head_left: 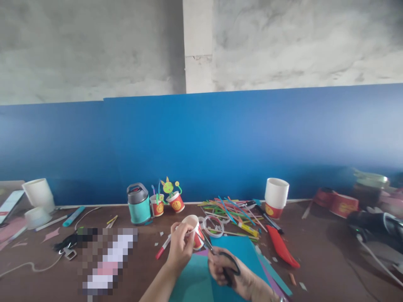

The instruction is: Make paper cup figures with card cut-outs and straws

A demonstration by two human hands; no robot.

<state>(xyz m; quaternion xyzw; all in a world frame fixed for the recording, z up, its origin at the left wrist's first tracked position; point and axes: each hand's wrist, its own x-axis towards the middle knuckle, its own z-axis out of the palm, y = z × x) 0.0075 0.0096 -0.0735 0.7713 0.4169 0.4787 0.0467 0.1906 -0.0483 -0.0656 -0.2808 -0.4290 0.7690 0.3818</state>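
My left hand (181,243) is closed around the rim and side of a white and red paper cup (199,238), which tilts above the table. In my right hand (225,266) is a pair of scissors (233,265) with black handles. Its blades point up and left and reach the cup's side; whether they cut into it cannot be made out. Below both hands lie sheets of blue and teal paper (195,279). A red and white marker (163,246) rests left of the cup, and rolls of clear tape (214,226) lie just behind it.
A pile of coloured sticks (226,209) spreads behind the paper. A stack of paper cups (276,197), a teal jar (139,205) and two decorated cups (175,201) stand along the blue partition (201,147). A red pouch (281,247) lies at the right, among paper scraps.
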